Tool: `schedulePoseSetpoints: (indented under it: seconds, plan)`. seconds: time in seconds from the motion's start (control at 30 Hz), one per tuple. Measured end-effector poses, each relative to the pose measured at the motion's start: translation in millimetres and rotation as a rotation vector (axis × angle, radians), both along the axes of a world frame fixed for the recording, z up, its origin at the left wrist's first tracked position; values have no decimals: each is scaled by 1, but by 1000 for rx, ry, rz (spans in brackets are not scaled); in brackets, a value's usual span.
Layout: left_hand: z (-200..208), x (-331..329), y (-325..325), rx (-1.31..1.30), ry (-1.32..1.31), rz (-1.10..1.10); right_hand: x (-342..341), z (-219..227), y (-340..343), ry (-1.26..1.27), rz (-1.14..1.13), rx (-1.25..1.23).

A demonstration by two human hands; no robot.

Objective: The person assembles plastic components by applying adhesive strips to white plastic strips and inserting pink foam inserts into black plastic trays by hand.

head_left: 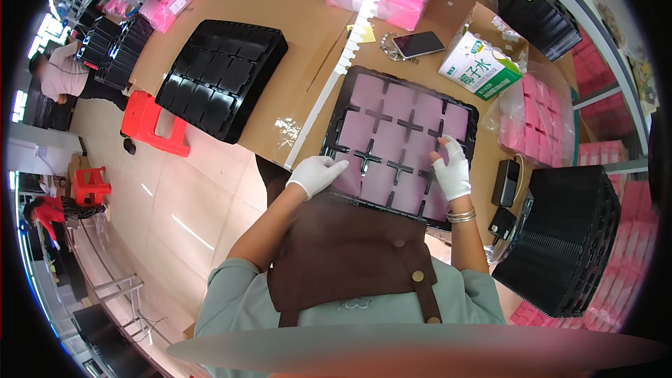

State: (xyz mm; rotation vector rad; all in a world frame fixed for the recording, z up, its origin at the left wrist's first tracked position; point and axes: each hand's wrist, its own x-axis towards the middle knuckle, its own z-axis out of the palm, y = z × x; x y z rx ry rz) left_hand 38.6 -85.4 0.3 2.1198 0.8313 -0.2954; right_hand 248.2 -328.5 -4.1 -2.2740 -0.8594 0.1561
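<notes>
In front of me lies a black plastic tray [476,129] with several square compartments, split by raised cross-shaped ribs. Flat pink foam-like pieces [397,103] fill the compartments. My left hand [316,175], in a white glove, rests at the tray's near left corner; its fingers are bent together, and whatever may be in them is hidden. On the right side of the tray is my right hand [452,169], in a white glove with bare fingertips. Its fingers are apart and touch the pieces near the right rim, with nothing visible held.
A stack of black trays [220,77] stands left on the cardboard-covered table. A white toothed strip [329,84] crosses the tabletop. Beyond my tray are a phone [418,44], a carton [483,63] and bagged pink pieces [535,119]. More black trays [560,238] stand at right.
</notes>
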Motion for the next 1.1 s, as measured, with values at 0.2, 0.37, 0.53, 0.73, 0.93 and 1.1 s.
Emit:
schedulePoseSetpoints:
  seconds: [0.2,0.37,0.53,0.73,0.93,1.1]
  plan:
    - [11,2,1,110,102,-31,-1,4,-16,46,-85,12]
    - [37,-4,-5,359,40,183,10,-1,-46,6,-175,-35]
    - [36,57,-21,509,-342,-253,17,3,-21,-277,-49,-333]
    - [-23,158,-17,712,-474,-553,34,-13,34,-318,74,-533]
    - [-26,137,20,709,-432,-569,64,-18,9,-274,-3,-593]
    - [-34,148,27,876,-390,-425,65,-16,15,-301,-43,-550]
